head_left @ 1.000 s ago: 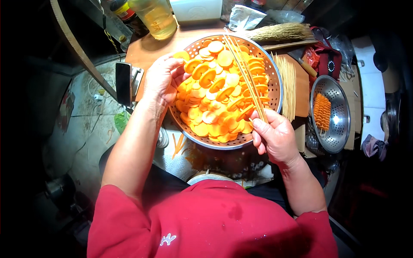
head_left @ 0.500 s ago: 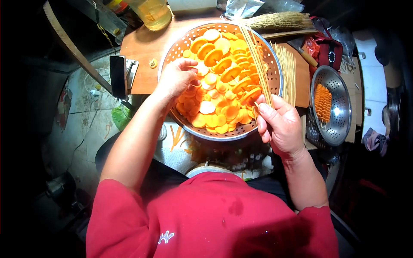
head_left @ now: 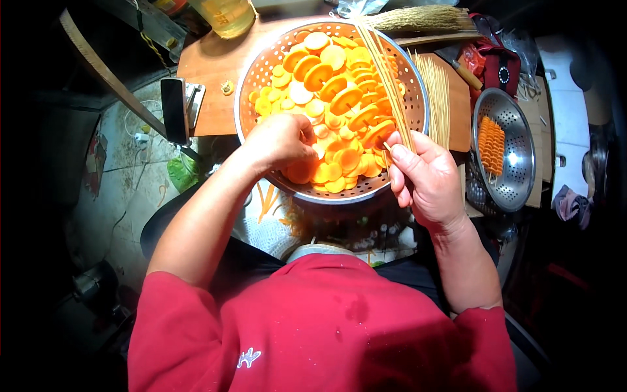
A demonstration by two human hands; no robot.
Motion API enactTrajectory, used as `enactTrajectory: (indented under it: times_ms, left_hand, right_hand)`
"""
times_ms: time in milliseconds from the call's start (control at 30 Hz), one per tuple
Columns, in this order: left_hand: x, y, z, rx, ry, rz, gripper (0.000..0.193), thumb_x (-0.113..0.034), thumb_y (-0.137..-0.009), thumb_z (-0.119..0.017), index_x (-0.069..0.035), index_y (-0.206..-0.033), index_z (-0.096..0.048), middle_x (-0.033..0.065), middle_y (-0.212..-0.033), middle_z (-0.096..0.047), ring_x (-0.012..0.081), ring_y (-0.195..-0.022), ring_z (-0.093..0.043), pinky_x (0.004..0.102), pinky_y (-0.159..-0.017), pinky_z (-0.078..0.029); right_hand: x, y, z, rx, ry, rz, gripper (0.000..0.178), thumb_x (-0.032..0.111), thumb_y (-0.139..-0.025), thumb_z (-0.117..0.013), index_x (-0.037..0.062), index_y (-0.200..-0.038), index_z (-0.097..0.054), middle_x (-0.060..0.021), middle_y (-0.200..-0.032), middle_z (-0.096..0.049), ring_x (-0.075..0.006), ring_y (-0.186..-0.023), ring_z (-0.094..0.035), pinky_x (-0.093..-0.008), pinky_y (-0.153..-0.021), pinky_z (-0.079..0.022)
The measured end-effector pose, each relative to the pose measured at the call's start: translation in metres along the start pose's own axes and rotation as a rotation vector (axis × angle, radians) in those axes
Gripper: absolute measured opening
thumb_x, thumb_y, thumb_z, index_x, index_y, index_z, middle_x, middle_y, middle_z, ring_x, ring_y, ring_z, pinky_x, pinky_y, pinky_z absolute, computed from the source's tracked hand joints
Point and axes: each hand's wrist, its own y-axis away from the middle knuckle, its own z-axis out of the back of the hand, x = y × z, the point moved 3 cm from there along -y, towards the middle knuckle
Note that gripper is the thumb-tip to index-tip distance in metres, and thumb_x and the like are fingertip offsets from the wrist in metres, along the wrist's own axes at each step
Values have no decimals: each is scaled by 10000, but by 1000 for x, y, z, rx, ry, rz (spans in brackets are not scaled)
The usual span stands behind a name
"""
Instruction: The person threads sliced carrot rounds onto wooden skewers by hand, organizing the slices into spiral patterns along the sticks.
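A large perforated metal colander [head_left: 246,85] is heaped with round carrot slices [head_left: 347,158]. My right hand [head_left: 426,178] is closed on a bundle of thin bamboo skewers [head_left: 385,72] at the bowl's right side. Between its thumb and fingers I also see the near end of a skewer on which carrot slices [head_left: 346,100] are threaded, spaced apart in rows that slant up and left over the heap. My left hand [head_left: 282,140] is down on the loose slices at the near left of the colander, its fingers curled; their tips and whatever they hold are hidden.
Many loose skewers [head_left: 431,98] lie on the wooden table [head_left: 209,72] right of the colander, below a straw brush [head_left: 418,18]. A knife handle [head_left: 468,75] is close by. Another colander [head_left: 513,176] at right holds finished carrot skewers [head_left: 491,147]. A phone [head_left: 174,111] stands at left.
My left hand has moved down and slightly right, into the loose slices. My right hand keeps its grip on the skewers, almost in place. The view has shifted slightly.
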Motion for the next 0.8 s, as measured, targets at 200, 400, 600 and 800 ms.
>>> enactTrajectory:
  times_ms: [200, 400, 600, 800]
  left_hand:
    - [-6, 3, -8, -91, -224, -107, 177, -169, -665, -730, -85, -801, -655, 123, -740, -647, 255, -769, -645, 369, -701, -507]
    - [9, -5, 27, -119, 778, 53, 118, -57, -793, -648, -74, -873, -563, 62, -836, -648, 132, -665, -632, 247, -537, -501]
    - [12, -4, 59, -462, 1323, -112, 229, -30, -830, -617, -39, -1049, -553, 76, -969, -635, 166, -855, -649, 232, -655, -560]
    - [14, 1, 64, -520, 1395, -156, 277, -29, -810, -639, -42, -1066, -533, 74, -953, -620, 175, -870, -636, 253, -664, -559]
  right_hand:
    - [0, 0, -2, -5, 2, -19, 232, 180, -932, -539, -6, -1070, -554, -21, -628, -554, -46, -425, -440, -156, -406, -340]
    - [3, 3, -2, 38, 18, -37, 229, 173, -933, -527, -11, -1069, -544, -21, -630, -549, -48, -430, -443, -159, -414, -349]
    - [-2, 4, -2, 52, 47, -79, 225, 169, -937, -517, -11, -1071, -536, -19, -632, -546, -44, -442, -451, -159, -423, -359]
    - [-2, 4, -5, 60, 39, -84, 217, 164, -934, -522, -10, -1063, -532, -26, -630, -547, -47, -443, -458, -159, -423, -367]
